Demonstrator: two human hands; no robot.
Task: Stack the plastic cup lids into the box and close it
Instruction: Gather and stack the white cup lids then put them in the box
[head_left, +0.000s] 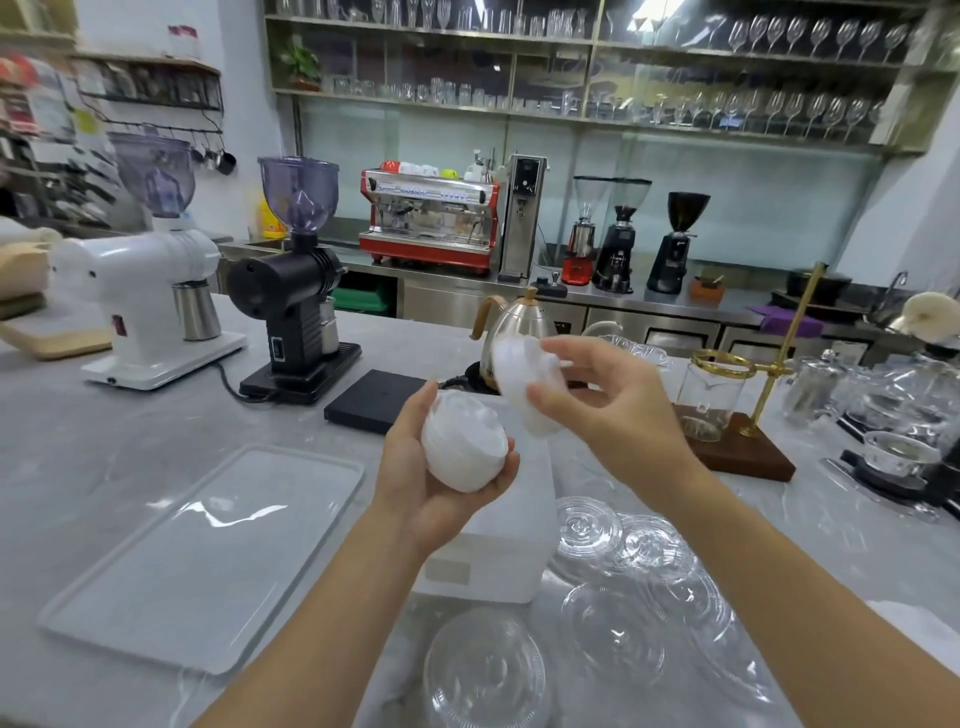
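My left hand cups a nested stack of clear dome lids above the counter. My right hand grips a second stack of lids just up and to the right of the first, the two stacks close but apart. Below my hands stands the white translucent box, partly hidden by my left forearm. Its flat clear box lid lies on the counter to the left. Several loose clear dome lids lie scattered at the lower right, one near the front edge.
A white grinder and a black grinder stand at the back left, with a black scale behind my hands. A kettle, a pour-over stand and glassware crowd the right.
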